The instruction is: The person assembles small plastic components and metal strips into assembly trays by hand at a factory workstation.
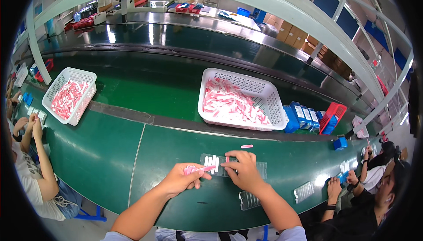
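My left hand (183, 179) is closed around several small flat pink strips (205, 168), whose ends point toward a clear plastic tray (261, 167). White strips (212, 163) lie side by side in the left part of that tray. Over its middle, my right hand (243, 169) pinches one pink strip (227, 159) upright between thumb and fingers. A single loose pink strip (247, 146) rests on the green table just beyond the tray. Partly under my right wrist sits another clear tray (249, 200).
A white basket (275, 91) of pink and white strips stands ahead, with blue boxes (299, 116) and a red basket (333, 112) right of it. Another filled basket (90, 94) is at left. Co-workers sit on both sides; a clear tray (304, 192) lies at right.
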The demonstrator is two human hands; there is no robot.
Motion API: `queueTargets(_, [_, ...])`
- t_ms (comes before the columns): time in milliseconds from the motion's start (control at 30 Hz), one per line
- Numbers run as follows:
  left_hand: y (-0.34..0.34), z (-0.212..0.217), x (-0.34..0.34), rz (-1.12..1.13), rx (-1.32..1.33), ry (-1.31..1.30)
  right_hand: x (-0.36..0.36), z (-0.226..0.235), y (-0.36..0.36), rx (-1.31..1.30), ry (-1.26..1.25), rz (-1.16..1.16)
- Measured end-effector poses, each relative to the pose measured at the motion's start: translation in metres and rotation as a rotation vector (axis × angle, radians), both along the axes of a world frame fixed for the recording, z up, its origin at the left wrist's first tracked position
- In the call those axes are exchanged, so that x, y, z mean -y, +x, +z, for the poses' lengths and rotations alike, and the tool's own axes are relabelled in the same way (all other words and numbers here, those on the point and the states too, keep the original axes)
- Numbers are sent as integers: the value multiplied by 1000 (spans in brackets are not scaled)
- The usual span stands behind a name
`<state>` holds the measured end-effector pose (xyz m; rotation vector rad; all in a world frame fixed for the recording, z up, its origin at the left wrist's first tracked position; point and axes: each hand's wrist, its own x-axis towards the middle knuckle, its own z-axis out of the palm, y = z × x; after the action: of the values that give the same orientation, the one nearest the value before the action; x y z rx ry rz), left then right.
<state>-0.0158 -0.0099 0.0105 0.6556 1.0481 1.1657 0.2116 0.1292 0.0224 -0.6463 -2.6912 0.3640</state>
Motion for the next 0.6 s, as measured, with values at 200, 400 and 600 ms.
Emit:
queueTargets(200, [-1, -2, 0, 30, 17, 1, -31, 14, -12, 55, -153, -174])
queueTargets(400, [-1, 0, 0, 25, 29, 7, -43, 19, -15, -360, -961, -143])
queueTargets(600, [-5, -4, 1, 73, 101, 0, -20, 32, -13, -616, -1179, -222])
